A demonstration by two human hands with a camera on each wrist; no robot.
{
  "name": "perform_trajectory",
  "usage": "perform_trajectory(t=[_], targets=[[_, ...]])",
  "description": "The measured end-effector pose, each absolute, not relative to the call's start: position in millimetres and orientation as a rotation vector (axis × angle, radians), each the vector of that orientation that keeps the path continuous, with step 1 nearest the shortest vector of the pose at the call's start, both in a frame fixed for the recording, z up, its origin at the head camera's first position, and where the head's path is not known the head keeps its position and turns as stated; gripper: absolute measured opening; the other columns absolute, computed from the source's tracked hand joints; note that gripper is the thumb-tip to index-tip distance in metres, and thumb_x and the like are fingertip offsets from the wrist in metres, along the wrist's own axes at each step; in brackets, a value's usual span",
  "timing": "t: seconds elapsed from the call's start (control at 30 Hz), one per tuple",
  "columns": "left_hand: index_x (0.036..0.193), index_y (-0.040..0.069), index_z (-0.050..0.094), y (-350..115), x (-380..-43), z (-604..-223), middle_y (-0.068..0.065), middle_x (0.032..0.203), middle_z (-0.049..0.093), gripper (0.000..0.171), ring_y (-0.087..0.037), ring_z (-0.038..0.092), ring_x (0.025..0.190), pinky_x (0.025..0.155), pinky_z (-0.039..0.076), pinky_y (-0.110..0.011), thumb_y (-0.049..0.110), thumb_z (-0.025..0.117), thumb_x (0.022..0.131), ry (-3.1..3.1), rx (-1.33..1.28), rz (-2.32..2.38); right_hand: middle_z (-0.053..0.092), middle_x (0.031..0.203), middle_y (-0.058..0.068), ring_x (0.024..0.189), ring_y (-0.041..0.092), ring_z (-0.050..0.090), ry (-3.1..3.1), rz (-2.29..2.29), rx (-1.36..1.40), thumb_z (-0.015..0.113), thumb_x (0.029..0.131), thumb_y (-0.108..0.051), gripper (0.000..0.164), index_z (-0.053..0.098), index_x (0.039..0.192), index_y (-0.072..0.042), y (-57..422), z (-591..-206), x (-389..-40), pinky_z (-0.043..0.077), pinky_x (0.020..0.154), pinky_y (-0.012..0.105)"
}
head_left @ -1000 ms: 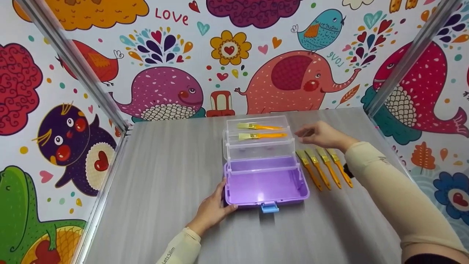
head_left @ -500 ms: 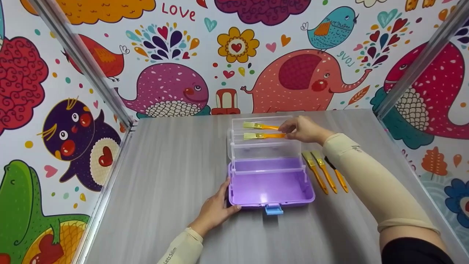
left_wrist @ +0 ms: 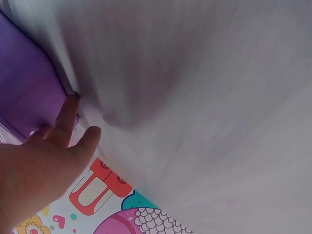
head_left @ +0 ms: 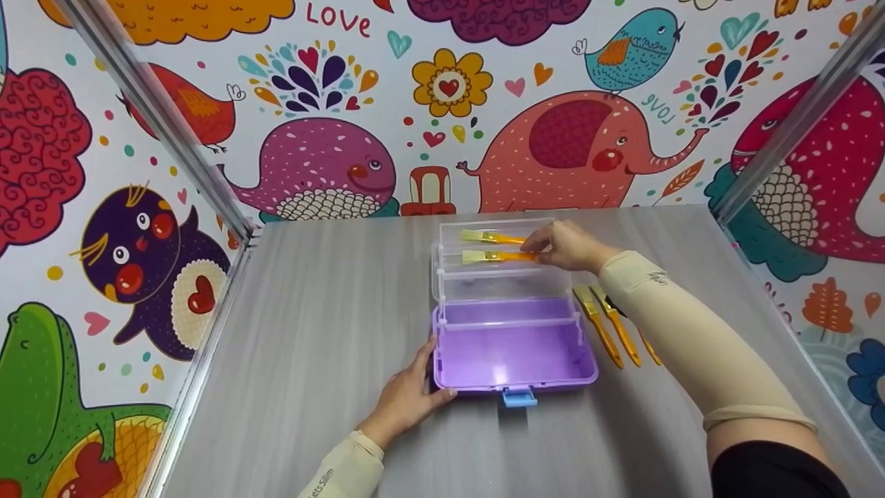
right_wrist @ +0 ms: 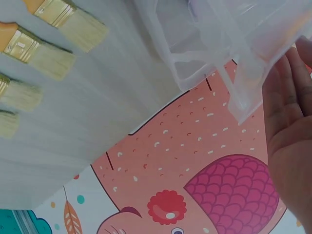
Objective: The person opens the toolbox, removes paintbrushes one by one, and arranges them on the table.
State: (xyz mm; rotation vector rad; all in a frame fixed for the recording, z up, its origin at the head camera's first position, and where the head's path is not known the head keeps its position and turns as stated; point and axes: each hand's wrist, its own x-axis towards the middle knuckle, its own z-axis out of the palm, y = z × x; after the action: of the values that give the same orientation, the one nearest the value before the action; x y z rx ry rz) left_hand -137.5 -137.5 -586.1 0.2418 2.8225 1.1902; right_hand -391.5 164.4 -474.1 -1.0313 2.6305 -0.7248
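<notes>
Head view: purple plastic tiered box w/ clear trays at table centre, opened stepwise. Left hand at box's 8 o'clock, fingers straight, pressing the wall, likely steadying. Right hand at 1 o'clock over the orange-handled flat brush in mid tray; grip unclear.

L wrist: fingertips touching purple wall.

R wrist: palm beside clear tray; spare brushes lying alongside on grey table.

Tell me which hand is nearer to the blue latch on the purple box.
Left. The left hand rests against the purple box's front left corner, beside the blue latch; the right hand is over the far clear trays.
</notes>
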Motion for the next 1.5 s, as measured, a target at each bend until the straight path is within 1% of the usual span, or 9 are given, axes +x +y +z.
perform_trajectory(t=[0.23,0.37,0.57,0.77,1.07,1.3,1.4,1.5], targets=[[0.157,0.009,0.026,-137.2,-137.4,-585.5,-0.028,0.14,0.051,0.095,-0.051,0.056,0.115,0.096,0.043,-0.062,0.049,0.074,0.085,2.821,0.232,1.187,0.074,0.109,0.005,0.098,0.022,0.069,2.698,-0.564,-1.025,0.073,0.082,0.006,0.035,0.077,0.112,-0.01,160.7,-475.9,-392.5,0.056,0.087,0.043],[0.157,0.008,0.027,-137.6,-136.9,-583.9,-0.029,0.139,0.052,0.095,-0.051,0.057,0.114,0.095,0.043,-0.063,0.048,0.075,0.085,2.83,0.241,1.18,0.074,0.107,0.005,0.095,0.021,0.07,2.725,-0.525,-1.033,0.075,0.082,0.005,0.034,0.077,0.112,-0.01,159.0,-476.4,-391.2,0.056,0.086,0.043],[0.157,0.009,0.025,-138.3,-137.0,-582.8,-0.025,0.146,0.047,0.096,-0.049,0.055,0.119,0.098,0.041,-0.062,0.049,0.074,0.086,2.812,0.245,1.177,0.075,0.103,0.005,0.092,0.021,0.07,2.762,-0.451,-1.116,0.078,0.08,0.003,0.031,0.079,0.108,-0.009,158.6,-476.6,-391.2,0.056,0.085,0.043],[0.157,0.008,0.025,-138.9,-136.5,-583.7,-0.026,0.145,0.047,0.097,-0.049,0.055,0.119,0.099,0.041,-0.062,0.051,0.073,0.086,2.814,0.243,1.171,0.074,0.101,0.006,0.09,0.022,0.07,2.766,-0.39,-1.209,0.076,0.081,0.003,0.028,0.079,0.106,-0.009,158.3,-477.0,-391.4,0.056,0.084,0.043],[0.157,0.006,0.024,-137.8,-136.8,-583.0,-0.027,0.145,0.046,0.098,-0.05,0.055,0.119,0.099,0.042,-0.061,0.055,0.071,0.086,2.813,0.247,1.175,0.073,0.099,0.007,0.087,0.023,0.07,2.775,-0.408,-1.251,0.076,0.082,-0.001,0.025,0.079,0.106,-0.008,159.6,-472.9,-390.1,0.058,0.08,0.042],[0.157,0.006,0.025,-137.1,-136.6,-582.0,-0.028,0.144,0.047,0.096,-0.05,0.056,0.117,0.098,0.043,-0.06,0.052,0.072,0.086,2.814,0.251,1.179,0.073,0.098,0.007,0.084,0.023,0.069,2.8,-0.476,-1.241,0.076,0.08,-0.004,0.026,0.079,0.106,-0.007,164.6,-466.9,-391.6,0.058,0.077,0.041],[0.157,0.006,0.025,-137.4,-136.8,-582.1,-0.027,0.144,0.048,0.096,-0.05,0.056,0.117,0.098,0.043,-0.06,0.051,0.072,0.086,2.813,0.247,1.182,0.074,0.099,0.007,0.085,0.023,0.069,2.818,-0.54,-1.226,0.076,0.081,-0.006,0.026,0.079,0.107,-0.007,168.6,-461.6,-391.0,0.058,0.078,0.042],[0.157,0.007,0.025,-138.3,-136.7,-582.5,-0.026,0.143,0.049,0.096,-0.049,0.057,0.116,0.097,0.044,-0.06,0.05,0.073,0.085,2.819,0.243,1.179,0.075,0.1,0.005,0.089,0.023,0.069,2.821,-0.621,-1.167,0.077,0.081,-0.006,0.026,0.079,0.107,-0.008,175.2,-455.5,-389.5,0.057,0.082,0.044]])
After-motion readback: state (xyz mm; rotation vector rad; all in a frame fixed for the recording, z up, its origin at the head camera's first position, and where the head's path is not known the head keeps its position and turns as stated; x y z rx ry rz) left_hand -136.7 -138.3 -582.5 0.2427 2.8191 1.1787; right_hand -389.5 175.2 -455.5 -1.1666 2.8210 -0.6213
